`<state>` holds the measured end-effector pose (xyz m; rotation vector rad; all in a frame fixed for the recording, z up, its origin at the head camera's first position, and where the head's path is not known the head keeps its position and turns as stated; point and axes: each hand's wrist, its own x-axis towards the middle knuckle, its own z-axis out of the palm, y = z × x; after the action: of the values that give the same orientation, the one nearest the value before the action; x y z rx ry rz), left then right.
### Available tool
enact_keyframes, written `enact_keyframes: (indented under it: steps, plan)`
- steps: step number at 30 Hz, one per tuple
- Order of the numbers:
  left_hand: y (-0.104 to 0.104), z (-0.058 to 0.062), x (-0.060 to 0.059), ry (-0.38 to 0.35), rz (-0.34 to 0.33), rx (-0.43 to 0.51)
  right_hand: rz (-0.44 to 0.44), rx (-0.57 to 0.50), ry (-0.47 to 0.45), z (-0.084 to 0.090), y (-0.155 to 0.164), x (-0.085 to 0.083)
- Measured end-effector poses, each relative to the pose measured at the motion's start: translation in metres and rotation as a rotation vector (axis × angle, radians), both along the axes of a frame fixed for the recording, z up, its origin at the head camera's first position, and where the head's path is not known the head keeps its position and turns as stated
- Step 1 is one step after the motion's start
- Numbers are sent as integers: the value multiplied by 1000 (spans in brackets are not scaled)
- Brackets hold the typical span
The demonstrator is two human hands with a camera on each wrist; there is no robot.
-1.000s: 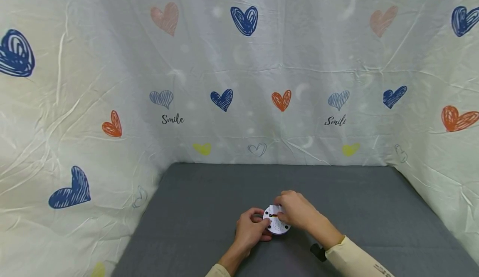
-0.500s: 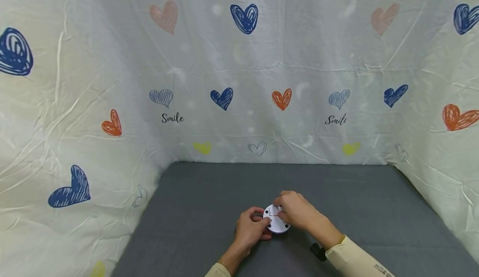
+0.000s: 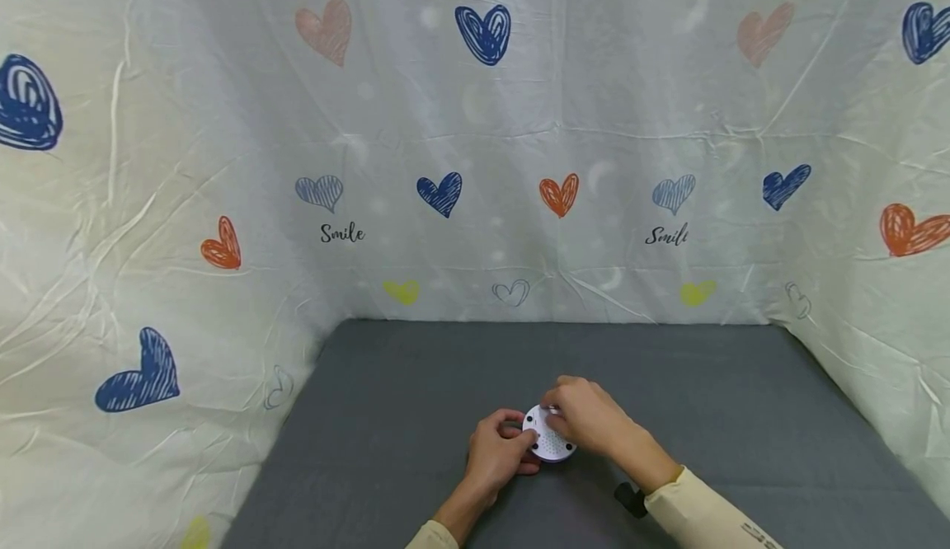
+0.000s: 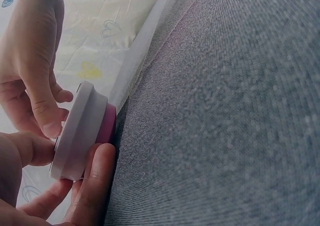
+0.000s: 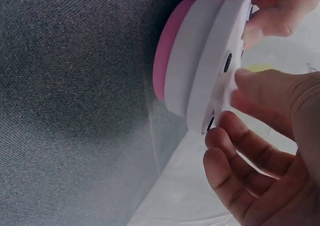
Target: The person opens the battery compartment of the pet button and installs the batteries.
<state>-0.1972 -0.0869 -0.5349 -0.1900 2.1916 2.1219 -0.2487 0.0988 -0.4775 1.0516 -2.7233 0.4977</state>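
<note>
A round white device (image 3: pixel 552 443) with a pink face (image 5: pixel 172 49) lies tilted on the grey cloth, its back turned up. That back carries small holes and dark feet (image 5: pixel 228 62). My left hand (image 3: pixel 496 456) grips its left side, thumb on the back and fingers around the rim. Bent over the far part of the back is my right hand (image 3: pixel 590 415), its thumb pressing there and its fingertips at the far rim. These fingers hide most of the battery cover, whose outline barely shows. What the device is, I cannot tell.
Grey cloth (image 3: pixel 416 384) covers the table around both hands. Pale curtains (image 3: pixel 475 104) printed with hearts stand behind and at both sides. A small black object (image 3: pixel 631 499) sits beside the right wrist.
A second ago the white battery cover stood raised above an open compartment; by half a second ago it lay flat over it. My right thumb has since shifted slightly; the left hand holds still.
</note>
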Motion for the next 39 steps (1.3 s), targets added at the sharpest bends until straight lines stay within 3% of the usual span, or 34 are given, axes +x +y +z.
enact_keyframes:
  steps: [7,13,17,39]
  plan:
    - [1,1,0,3,1,-1,-78,-35,-18,-3,2,-4]
    - [2,3,0,-11,10,-12,-176,-33,-169,-9,5,-8]
    - [3,3,1,-12,15,-19,-195,-59,-251,-11,6,-8]
    - [3,4,-1,-18,18,-29,-272,-140,-209,-13,0,-3]
